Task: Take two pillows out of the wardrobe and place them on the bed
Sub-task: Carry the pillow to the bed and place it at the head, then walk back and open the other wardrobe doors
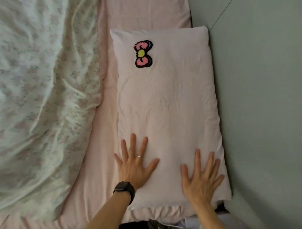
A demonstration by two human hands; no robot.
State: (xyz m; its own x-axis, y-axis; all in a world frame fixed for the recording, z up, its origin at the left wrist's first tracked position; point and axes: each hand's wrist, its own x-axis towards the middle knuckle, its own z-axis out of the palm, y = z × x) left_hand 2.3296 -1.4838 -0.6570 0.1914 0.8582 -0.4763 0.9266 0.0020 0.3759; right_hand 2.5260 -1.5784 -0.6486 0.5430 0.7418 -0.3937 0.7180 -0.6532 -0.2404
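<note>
— Bed first: what lies on it?

— Pink sheet across it, a flowered quilt bunched along the left side, and one pink pillow down the right edge, touching the grey headboard.

— Which way does the pillow run?

— Its long axis points straight away from the person, near end at the bed's near edge, far end with the bow patch toward the far side. Both hands sit on the near end, so it lies directly ahead of the fingers.

— Which hand is nearer?

— Neither, really. Left hand, with a watch and ring, presses the near left corner; right hand presses the near right corner by the headboard.

— Gripping?

— No. Fingers of both are spread wide and flat, palms down, holding nothing. It looks like smoothing; I see only one pillow, so a second seems owed.
</note>
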